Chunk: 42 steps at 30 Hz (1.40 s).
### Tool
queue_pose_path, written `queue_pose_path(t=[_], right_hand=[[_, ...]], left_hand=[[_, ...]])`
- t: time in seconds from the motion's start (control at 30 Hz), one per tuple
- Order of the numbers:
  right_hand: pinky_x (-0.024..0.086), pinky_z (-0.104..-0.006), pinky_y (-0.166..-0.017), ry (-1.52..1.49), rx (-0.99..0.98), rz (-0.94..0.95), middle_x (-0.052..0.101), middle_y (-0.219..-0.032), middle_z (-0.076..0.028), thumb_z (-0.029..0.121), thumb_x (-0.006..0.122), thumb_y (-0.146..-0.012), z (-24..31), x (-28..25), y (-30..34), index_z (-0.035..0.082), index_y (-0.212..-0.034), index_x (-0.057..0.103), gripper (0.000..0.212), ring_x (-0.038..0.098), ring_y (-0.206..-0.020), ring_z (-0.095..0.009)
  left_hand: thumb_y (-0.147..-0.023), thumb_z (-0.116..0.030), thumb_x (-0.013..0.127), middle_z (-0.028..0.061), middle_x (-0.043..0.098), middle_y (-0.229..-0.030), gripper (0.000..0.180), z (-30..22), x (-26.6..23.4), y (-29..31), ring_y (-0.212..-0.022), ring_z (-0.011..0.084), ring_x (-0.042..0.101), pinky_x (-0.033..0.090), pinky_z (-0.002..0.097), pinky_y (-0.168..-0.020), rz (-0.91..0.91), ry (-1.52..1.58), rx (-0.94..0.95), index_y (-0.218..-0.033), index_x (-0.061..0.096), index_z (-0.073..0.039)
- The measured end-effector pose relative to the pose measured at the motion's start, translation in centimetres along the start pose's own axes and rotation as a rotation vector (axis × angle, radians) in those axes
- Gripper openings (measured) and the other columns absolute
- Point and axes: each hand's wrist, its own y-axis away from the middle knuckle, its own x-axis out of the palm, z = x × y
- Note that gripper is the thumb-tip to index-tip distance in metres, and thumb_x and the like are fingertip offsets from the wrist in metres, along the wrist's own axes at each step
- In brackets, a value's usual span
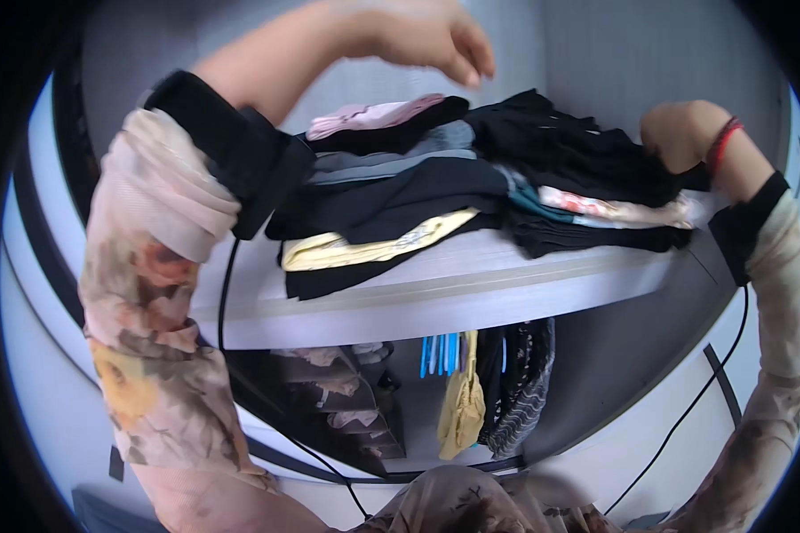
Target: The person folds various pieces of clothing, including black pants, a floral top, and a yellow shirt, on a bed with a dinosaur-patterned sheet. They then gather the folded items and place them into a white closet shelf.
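My left hand (431, 40) hangs in the air above the left clothes stack, fingers loosely bent downward with a gap between them and nothing visible in them. That stack holds a folded pink garment (373, 117) on top, grey cloth (391, 167), a black garment (400, 200) and a folded yellow garment (378, 242). At the right end of the other stack is my right hand (680, 133), against a rumpled black garment (564, 147); its fingers are hidden. Below that garment lie a floral-patterned white cloth (617, 209) and a folded black garment (595, 238).
Both stacks rest on a white shelf (346, 322) inside a wardrobe. Under it hang a yellow garment (464, 409), a patterned dark garment (524, 400) and blue hangers (440, 354). A hanging grey organiser (378, 417) holds small cloths. Black cables (226, 298) trail from my arm bands.
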Motion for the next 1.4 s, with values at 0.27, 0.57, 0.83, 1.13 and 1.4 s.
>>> queue_pose_path(t=[0.27,0.57,0.83,1.13,1.4], right_hand=[[0.039,-0.0374,-0.1,-0.365,-0.659,-0.664,0.034,-0.135,-0.03,0.023,0.086,-0.05,10.2,-5.7,-2.1,-0.002,-0.14,0.019,0.115,0.048,-0.114,-0.042],[0.051,-0.0415,-0.079,-0.129,-0.597,-0.682,0.024,-0.133,-0.04,0.037,0.075,-0.066,19.4,-6.3,-3.6,0.012,-0.145,0.013,0.103,0.062,-0.078,-0.04],[0.051,-0.0426,-0.071,-0.199,-0.608,-0.715,0.057,-0.098,-0.028,0.035,0.056,-0.086,28.1,-13.9,-5.1,0.0,-0.12,0.051,0.049,0.063,-0.078,-0.037],[0.044,-0.0393,-0.091,-0.706,-0.878,-0.878,0.059,-0.111,-0.024,0.03,0.071,-0.068,27.1,-24.3,-7.6,-0.001,-0.122,0.051,0.065,0.057,-0.105,-0.034],[0.038,-0.0382,-0.101,-0.537,-0.605,-0.415,0.049,-0.124,-0.026,0.027,0.083,-0.059,19.7,-14.4,-14.5,0.005,-0.143,0.014,0.111,0.049,-0.116,-0.036]], left_hand=[[-0.076,-0.049,0.067,0.0261,0.054,-0.118,0.077,-2.7,1.8,11.5,-0.104,0.0322,0.058,0.047,0.0379,-0.085,0.089,-0.405,-0.539,-0.129,0.042,0.002],[-0.066,-0.024,0.075,0.0252,0.045,-0.129,0.085,-10.2,8.2,25.7,-0.109,0.0402,0.053,0.044,0.0397,-0.093,-0.127,-0.309,-0.468,-0.134,0.033,0.002],[-0.073,-0.029,0.071,0.0229,0.044,-0.131,0.075,-14.5,14.3,30.9,-0.117,0.0355,0.05,0.042,0.0406,-0.097,0.124,-0.169,-0.408,-0.131,0.037,0.004],[-0.074,-0.027,0.073,0.0223,0.048,-0.128,0.07,-13.5,17.6,33.6,-0.114,0.036,0.052,0.046,0.0372,-0.091,-0.087,0.139,-0.43,-0.129,0.04,0.003],[-0.069,-0.026,0.078,0.0216,0.05,-0.127,0.076,-15.3,19.6,38.4,-0.11,0.0378,0.054,0.045,0.0355,-0.091,-0.329,0.23,-0.783,-0.13,0.041,0.0]])
